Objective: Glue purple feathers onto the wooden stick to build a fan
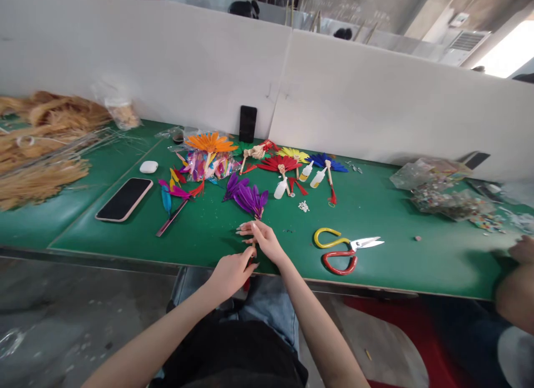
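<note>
A fan of purple feathers (pixel 251 199) lies on the green table (pixel 396 265) near its front edge. My right hand (pixel 261 237) pinches the fan's stem just below the feathers. Right behind it, at the table's edge, my left hand (pixel 231 271) is closed on the lower end of the same stem, where a bit of red shows. Both forearms come up from my lap.
Yellow and red scissors (pixel 344 249) lie right of my hands. Further back are several coloured feather fans (pixel 211 143), small glue bottles (pixel 281 187), a phone (pixel 124 199), an earbud case (pixel 148 166) and straw bundles (pixel 39 148). Another person's hand (pixel 523 249) rests at the far right.
</note>
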Tool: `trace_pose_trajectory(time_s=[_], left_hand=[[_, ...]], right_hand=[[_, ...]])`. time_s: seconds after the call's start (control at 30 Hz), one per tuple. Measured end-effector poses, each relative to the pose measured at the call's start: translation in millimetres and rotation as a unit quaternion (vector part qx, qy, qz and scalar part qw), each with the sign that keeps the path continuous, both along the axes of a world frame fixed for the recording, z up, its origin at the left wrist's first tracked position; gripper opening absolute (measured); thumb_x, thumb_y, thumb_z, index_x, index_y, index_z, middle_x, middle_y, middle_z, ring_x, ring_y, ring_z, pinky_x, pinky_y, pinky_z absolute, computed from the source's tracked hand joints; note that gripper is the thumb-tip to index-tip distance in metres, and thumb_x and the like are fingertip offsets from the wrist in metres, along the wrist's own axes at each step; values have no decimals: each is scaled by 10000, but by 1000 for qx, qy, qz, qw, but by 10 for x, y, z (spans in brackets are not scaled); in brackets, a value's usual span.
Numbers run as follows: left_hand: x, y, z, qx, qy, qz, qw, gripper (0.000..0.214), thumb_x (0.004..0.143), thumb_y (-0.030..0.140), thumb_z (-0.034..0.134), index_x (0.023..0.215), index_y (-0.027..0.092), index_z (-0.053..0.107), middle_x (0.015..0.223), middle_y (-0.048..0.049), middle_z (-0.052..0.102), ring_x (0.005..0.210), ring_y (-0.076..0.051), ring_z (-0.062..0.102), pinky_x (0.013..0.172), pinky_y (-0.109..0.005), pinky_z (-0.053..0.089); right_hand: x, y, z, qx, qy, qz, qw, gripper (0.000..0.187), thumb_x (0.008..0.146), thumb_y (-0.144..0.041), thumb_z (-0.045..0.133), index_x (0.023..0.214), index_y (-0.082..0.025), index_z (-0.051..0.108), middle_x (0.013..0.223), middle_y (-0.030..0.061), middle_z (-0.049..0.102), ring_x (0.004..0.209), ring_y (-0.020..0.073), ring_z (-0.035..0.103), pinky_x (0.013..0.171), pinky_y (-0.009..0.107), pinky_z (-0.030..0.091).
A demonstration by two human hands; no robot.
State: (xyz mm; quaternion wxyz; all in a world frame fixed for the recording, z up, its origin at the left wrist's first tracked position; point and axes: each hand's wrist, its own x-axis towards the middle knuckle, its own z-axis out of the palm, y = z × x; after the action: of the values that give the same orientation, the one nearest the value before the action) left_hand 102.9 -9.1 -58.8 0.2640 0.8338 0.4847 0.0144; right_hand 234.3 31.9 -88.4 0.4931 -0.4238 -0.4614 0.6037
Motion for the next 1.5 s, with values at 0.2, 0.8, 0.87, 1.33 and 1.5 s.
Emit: trace_pose_trajectory(time_s=[0.2, 0.8, 0.87, 1.33, 1.5], left_hand=[[-44, -31, 17, -20, -3, 22, 1000, 150, 864, 319, 439, 914, 188, 493, 683, 4, 619, 692, -176, 635, 554, -218, 363], [201, -131, -121, 113, 90, 148, 978, 173, 850, 255, 392, 935, 147, 497, 732, -71, 661, 701, -231, 654, 585, -273, 408], [205, -152, -126, 119, 93, 150, 977, 164, 842, 257, 406, 927, 148, 495, 719, -72, 658, 702, -229, 654, 592, -270, 411], [264, -201, -75, 118, 130, 165, 971, 166, 829, 255, 412, 932, 149, 487, 710, -68, 658, 684, -233, 656, 572, -276, 421], [275, -202, -58, 116, 130, 162, 971, 176, 825, 256, 413, 934, 141, 491, 706, -69, 655, 679, -233, 654, 562, -274, 416]], right_hand=[[5, 8, -32, 3, 4, 3, 1000, 423, 772, -553, 523, 924, -168, 610, 890, 70, 672, 844, 173, 656, 622, 258, 543], [3, 5, -82, 16, 13, 1, 1000, 382, 787, -517, 531, 935, -172, 606, 891, 67, 666, 833, 160, 652, 667, 265, 525], [5, 8, -93, 18, 14, 4, 1000, 380, 788, -514, 532, 936, -172, 607, 888, 67, 666, 831, 159, 652, 671, 266, 523], [-12, 3, -67, 23, -3, -8, 1000, 385, 781, -519, 536, 922, -169, 612, 869, 76, 672, 803, 168, 659, 668, 282, 528], [-14, 4, -64, 24, -5, -13, 1000, 388, 779, -520, 538, 919, -166, 609, 862, 79, 675, 800, 174, 661, 664, 289, 531]])
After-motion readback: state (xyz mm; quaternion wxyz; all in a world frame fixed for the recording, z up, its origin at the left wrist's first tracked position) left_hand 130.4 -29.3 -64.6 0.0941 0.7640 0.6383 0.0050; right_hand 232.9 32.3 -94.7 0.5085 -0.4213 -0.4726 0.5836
